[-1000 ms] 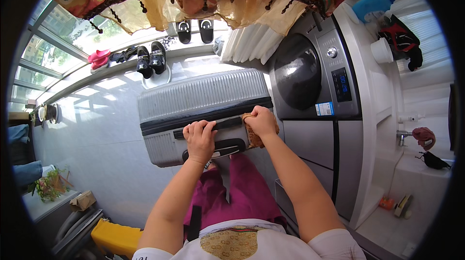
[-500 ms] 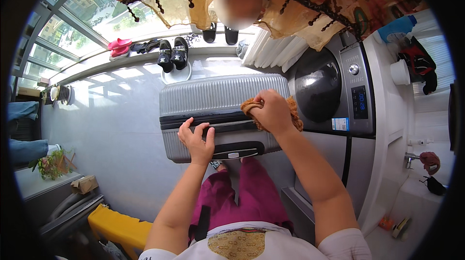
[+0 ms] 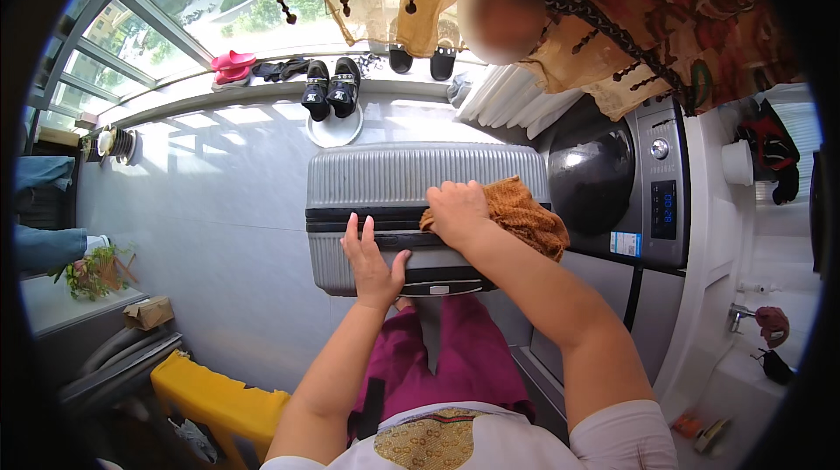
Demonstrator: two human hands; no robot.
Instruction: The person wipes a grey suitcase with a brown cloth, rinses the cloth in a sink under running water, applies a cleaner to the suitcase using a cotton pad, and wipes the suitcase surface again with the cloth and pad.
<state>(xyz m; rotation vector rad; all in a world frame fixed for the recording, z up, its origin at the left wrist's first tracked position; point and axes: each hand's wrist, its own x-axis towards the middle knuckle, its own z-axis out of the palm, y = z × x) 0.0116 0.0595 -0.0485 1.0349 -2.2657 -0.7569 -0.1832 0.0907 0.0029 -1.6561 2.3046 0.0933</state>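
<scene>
A silver ribbed suitcase [image 3: 376, 174] stands in front of me, its black zip band and black handle facing up. My left hand [image 3: 374, 273] rests on its near left part, fingers spread and touching the black band. In my right hand [image 3: 459, 214] is a bunched brown cloth [image 3: 523, 216], pressed on the suitcase around the zip band right of the middle. Loose cloth spreads out to the right of the fist and hangs over the suitcase's right end.
Close on the right stands a grey washing machine [image 3: 661, 172]. Behind the suitcase, black shoes [image 3: 331, 89] rest over a round white stand [image 3: 337, 130], near pink slippers [image 3: 232, 67] on the ledge. A patterned curtain [image 3: 630, 24] hangs above. At lower left are a yellow object [image 3: 219, 404] and a potted plant [image 3: 96, 273].
My right hand has moved left along the zip band with the cloth, which now lies more spread to the right. My left hand stays on the suitcase. The whole view has shifted slightly.
</scene>
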